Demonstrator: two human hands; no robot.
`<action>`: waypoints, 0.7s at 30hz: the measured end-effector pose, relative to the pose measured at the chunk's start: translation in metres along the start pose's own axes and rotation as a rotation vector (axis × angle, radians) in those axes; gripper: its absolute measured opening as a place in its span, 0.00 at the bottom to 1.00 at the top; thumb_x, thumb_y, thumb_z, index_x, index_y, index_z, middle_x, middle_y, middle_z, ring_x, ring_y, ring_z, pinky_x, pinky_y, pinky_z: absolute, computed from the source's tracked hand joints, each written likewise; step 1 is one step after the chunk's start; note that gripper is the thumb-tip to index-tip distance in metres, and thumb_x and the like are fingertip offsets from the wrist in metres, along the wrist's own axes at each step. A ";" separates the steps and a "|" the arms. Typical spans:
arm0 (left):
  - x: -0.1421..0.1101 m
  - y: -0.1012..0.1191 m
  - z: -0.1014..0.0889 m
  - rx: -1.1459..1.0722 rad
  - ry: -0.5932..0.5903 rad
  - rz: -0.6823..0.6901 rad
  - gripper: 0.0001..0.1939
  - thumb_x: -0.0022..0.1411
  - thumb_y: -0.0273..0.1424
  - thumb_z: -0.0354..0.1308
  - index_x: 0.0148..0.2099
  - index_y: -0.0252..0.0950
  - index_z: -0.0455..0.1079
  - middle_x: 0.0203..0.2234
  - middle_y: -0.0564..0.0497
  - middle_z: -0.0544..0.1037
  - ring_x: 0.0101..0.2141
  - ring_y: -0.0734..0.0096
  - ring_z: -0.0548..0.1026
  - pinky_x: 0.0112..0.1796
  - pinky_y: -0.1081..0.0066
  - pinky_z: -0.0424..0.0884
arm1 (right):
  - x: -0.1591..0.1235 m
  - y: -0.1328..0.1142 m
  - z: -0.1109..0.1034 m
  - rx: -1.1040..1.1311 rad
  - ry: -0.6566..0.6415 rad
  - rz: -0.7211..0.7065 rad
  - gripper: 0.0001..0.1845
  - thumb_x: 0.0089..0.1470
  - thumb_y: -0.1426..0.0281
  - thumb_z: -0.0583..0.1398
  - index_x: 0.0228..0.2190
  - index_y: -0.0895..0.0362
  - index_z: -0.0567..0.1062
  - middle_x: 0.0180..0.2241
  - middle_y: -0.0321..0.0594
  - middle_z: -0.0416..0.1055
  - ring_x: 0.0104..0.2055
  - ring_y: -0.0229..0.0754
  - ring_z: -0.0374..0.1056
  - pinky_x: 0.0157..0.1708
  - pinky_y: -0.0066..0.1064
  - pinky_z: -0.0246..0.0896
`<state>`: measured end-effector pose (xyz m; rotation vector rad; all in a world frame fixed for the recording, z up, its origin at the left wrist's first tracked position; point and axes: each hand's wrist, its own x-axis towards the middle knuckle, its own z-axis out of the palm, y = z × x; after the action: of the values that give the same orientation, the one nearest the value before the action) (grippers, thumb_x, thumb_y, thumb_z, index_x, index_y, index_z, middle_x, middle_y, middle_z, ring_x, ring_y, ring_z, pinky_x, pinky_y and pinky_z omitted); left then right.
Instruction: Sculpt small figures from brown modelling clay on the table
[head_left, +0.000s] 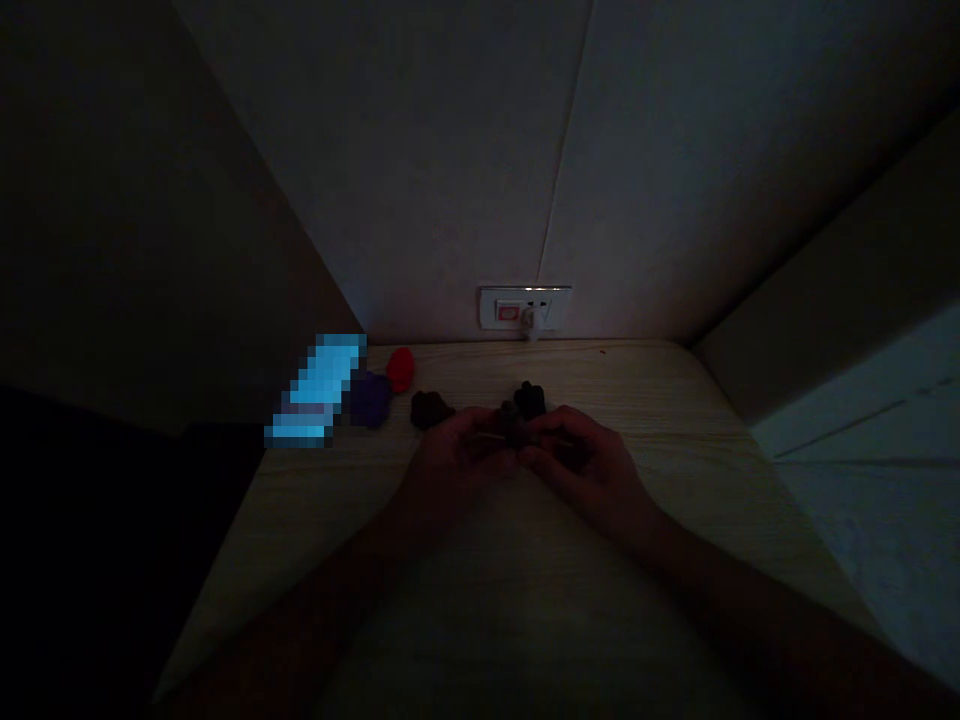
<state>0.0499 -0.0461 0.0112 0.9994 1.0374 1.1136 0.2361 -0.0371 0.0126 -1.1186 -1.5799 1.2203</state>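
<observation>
Both hands meet over the middle of the wooden tabletop, pinching a small dark lump (513, 424) that looks like modelling clay. My left hand (457, 450) grips it from the left between thumb and fingers. From the right, my right hand (592, 465) holds the same lump with its fingertips. Just behind it lies a black lump (529, 398). A dark brown lump (430, 409) rests beside my left hand's fingers. Farther left are a purple lump (370, 402) and a smooth red piece (400, 369). Dim light hides the finer shapes.
A lit, pixelated screen (319, 390) stands at the table's left edge. The pale wooden table (675, 400) backs onto a wall bearing a socket plate (525, 308) with a red switch and a plug. A light panel (862, 380) rises at the right.
</observation>
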 end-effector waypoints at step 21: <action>0.004 0.011 -0.017 -0.113 0.383 0.197 0.05 0.53 0.25 0.64 0.35 0.37 0.73 0.27 0.54 0.78 0.18 0.81 0.63 0.17 0.79 0.55 | -0.013 -0.014 -0.002 -0.798 -0.220 -0.319 0.08 0.53 0.65 0.62 0.28 0.57 0.71 0.30 0.40 0.68 0.30 0.41 0.65 0.29 0.31 0.58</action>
<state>0.0315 -0.0391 0.0181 0.8279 1.1804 1.5512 0.2396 -0.0505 0.0252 -1.1484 -2.4131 0.4980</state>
